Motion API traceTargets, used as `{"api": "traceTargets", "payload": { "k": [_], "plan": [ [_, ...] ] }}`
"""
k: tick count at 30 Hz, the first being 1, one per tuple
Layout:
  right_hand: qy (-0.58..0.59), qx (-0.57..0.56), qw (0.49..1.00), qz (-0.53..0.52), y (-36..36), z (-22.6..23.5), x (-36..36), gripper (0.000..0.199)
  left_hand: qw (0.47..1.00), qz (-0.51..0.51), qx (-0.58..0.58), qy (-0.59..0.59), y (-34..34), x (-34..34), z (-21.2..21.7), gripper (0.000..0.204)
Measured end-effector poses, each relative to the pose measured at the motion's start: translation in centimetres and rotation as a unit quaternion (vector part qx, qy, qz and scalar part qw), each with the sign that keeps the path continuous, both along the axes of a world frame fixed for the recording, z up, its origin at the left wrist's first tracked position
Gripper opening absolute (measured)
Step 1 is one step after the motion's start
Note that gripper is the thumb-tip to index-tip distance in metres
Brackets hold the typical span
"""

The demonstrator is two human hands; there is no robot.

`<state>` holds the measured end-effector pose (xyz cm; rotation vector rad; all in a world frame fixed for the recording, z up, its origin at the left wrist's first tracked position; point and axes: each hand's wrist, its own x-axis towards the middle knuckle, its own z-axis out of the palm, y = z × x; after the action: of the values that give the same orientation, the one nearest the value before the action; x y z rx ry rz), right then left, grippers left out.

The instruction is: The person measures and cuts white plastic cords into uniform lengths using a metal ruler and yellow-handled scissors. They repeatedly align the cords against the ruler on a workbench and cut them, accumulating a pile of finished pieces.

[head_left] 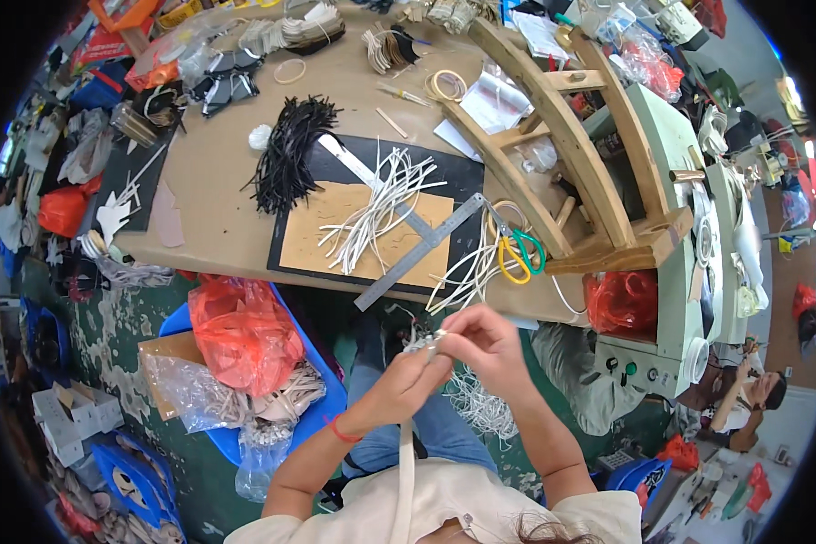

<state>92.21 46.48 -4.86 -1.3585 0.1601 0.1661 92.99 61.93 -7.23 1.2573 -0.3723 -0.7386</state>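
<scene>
My left hand [414, 379] and my right hand [483, 344] meet above my lap, just off the table's front edge. Both are closed, their fingertips pinching a small white piece [440, 335] whose kind is hard to make out. A flat cream strap [404, 485] runs from below my left hand down over my shirt. On the table ahead lie loose white strips [378, 216] and a metal square ruler [417, 257]. Right of the ruler are scissors [521, 252] with yellow and green handles, beside more white strips [470, 276]. Beneath my hands hangs a tangle of thin white strands [480, 403].
A black mat with a tan board [313, 231] lies at the table's front, a bundle of black strips [295, 150] behind it. At right stand a wooden rack [567, 136] and a pale green machine [662, 354]. A blue bin [331, 408] with red bags sits left of my legs.
</scene>
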Motion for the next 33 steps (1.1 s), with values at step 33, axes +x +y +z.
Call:
{"api": "traceTargets", "payload": {
  "k": [33],
  "plan": [
    [0.166,-0.081,0.983,-0.023,-5.5,-10.6,-0.6,0.064,0.929,-0.039,0.034,0.368,4.1,2.0,-10.3,0.02]
  ]
}}
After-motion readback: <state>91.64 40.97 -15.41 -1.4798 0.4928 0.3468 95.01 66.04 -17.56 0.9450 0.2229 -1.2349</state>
